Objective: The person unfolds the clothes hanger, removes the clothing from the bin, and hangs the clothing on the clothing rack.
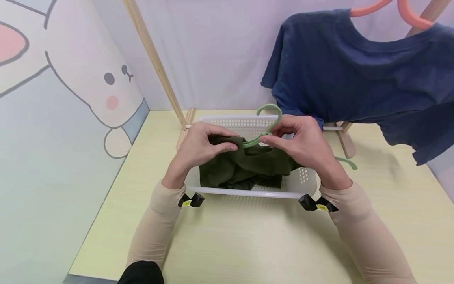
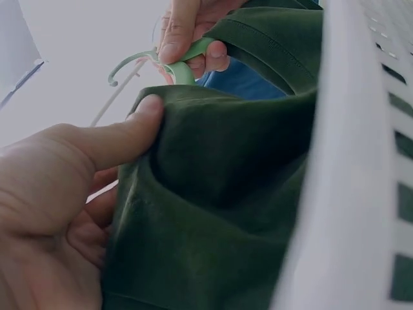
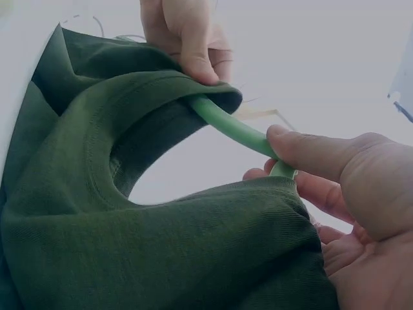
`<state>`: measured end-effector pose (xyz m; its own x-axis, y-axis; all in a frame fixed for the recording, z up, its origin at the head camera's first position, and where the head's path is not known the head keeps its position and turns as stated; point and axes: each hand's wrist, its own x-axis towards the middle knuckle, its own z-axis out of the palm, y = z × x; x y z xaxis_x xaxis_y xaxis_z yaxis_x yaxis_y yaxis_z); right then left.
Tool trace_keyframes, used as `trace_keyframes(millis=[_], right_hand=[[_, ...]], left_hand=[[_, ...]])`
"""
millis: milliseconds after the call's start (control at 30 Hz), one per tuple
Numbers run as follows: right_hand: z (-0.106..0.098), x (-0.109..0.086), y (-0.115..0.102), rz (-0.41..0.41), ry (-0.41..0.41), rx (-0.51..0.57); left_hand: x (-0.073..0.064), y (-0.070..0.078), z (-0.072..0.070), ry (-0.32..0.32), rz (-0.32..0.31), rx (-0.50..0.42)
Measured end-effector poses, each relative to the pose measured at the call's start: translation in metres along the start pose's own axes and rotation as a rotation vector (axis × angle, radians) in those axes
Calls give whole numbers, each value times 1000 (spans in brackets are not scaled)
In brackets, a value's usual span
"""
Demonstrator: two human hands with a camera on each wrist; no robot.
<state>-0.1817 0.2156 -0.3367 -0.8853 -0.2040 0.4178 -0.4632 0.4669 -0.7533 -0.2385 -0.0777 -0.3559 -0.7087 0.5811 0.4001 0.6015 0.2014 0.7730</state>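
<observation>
A dark green shirt (image 1: 244,167) hangs partly bunched in a white basket, its neck opening facing up. My left hand (image 1: 203,146) pinches the shirt's fabric beside the neckline, thumb on top. With thumb and fingertips, my right hand (image 1: 301,140) grips a light green hanger (image 3: 232,128) just below its hook, which points up. One arm of the hanger runs through the neck opening into the shirt toward my left hand; its end is hidden under the cloth. In the right wrist view, shirt fabric also lies against the right hand's fingers (image 3: 322,194).
Beneath both hands stands the white perforated basket (image 1: 248,193) on a pale wooden table (image 1: 241,236). A navy shirt (image 1: 354,79) hangs on an orange hanger (image 1: 411,17) at right. A wooden rack pole (image 1: 156,59) rises behind, left. A green curved end (image 1: 347,162) shows beyond my right wrist.
</observation>
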Motion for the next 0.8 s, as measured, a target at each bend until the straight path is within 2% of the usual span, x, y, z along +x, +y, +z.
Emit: trace_keyframes(millis=[133, 300, 633, 800], right_hand=[[-1, -1, 1, -6, 9, -11], [-1, -1, 0, -28, 10, -38], [-1, -2, 1, -47, -1, -74], [-10, 0, 1, -98, -36, -124]], left_hand=[[1, -2, 3, -34, 20, 76], [2, -1, 5, -34, 30, 155], [1, 1, 3, -25, 22, 168], [-1, -1, -3, -6, 1, 139]])
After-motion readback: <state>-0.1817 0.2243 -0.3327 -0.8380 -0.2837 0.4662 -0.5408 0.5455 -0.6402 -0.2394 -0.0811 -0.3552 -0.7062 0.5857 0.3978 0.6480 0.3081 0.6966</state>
